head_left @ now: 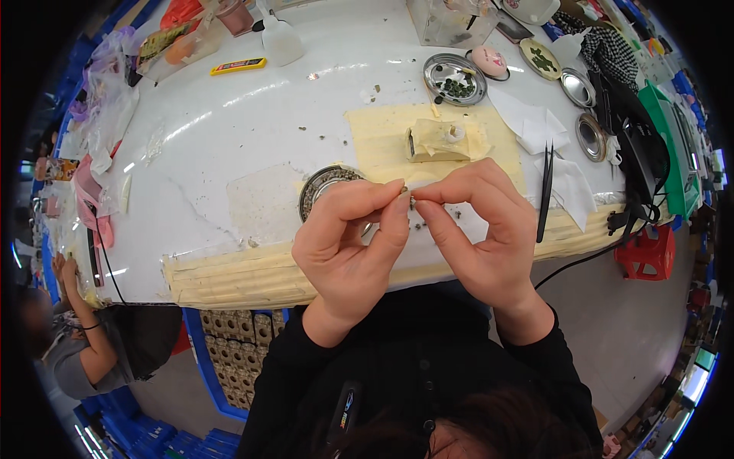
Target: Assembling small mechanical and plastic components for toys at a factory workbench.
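Note:
Over the near edge of the table, my left hand (344,249) and my right hand (493,229) meet fingertip to fingertip, each closed in a thumb-and-forefinger pinch. Tiny brownish-grey bits (413,203) show between the fingertips, too small to name. Partly hidden behind my left hand is a round metal dish (308,191) holding many small brownish pieces. Just beyond my hands, a block wrapped in cream tape (440,143) sits on a yellow taped patch (375,122). A few dark specks (419,226) lie beneath my fingers. Black tweezers (546,191) rest to the right of my right hand.
A metal dish of dark green pieces (456,79) stands farther back, with white tissue (572,191) at right. A white squeeze bottle (280,40) and yellow box (238,66) are far left. Beside my lap is a blue crate of parts (241,348); another person's arm (88,336) shows left.

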`<state>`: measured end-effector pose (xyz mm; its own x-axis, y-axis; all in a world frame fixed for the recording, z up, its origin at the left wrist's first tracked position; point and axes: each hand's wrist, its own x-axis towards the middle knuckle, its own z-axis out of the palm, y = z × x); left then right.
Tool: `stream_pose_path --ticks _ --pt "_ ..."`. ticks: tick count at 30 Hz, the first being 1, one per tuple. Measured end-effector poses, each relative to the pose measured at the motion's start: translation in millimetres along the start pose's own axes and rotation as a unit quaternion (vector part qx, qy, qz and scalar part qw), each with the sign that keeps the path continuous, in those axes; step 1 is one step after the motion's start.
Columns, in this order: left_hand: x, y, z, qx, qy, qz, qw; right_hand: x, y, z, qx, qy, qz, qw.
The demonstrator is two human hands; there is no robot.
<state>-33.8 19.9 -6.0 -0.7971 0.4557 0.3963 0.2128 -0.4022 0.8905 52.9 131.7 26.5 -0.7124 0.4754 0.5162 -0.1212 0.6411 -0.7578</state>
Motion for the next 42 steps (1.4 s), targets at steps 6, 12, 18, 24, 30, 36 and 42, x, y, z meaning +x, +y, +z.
stream_pose_path --ticks 6,12,18,24,30,36,42 --pt "1.9 -0.6 2.7 0.104 0.005 0.087 0.991 -0.5 0.1 -1.8 0.048 -0.009 0.034 0.998" --pt "3.0 -0.7 1.8 0.101 -0.012 0.080 0.992 -0.1 0.3 -4.3 0.158 -0.043 0.132 0.978" --pt "4.3 0.1 2.4 0.131 -0.025 0.103 0.986 1.0 5.6 -10.1 0.195 -0.082 0.156 0.965" --pt "5.0 0.6 3.9 0.143 -0.031 0.109 0.983 2.7 10.7 -14.9 0.212 -0.111 0.162 0.957" --pt "4.9 -0.5 4.1 0.156 -0.030 0.114 0.981 2.8 10.6 -14.1 0.225 -0.108 0.178 0.952" --pt "4.1 -0.6 3.7 0.137 -0.038 0.085 0.986 2.8 13.0 -12.3 0.221 -0.090 0.166 0.957" --pt "5.2 4.6 -0.3 -0.091 -0.043 -0.141 0.985 2.1 15.7 -10.0 0.208 -0.065 0.114 0.969"
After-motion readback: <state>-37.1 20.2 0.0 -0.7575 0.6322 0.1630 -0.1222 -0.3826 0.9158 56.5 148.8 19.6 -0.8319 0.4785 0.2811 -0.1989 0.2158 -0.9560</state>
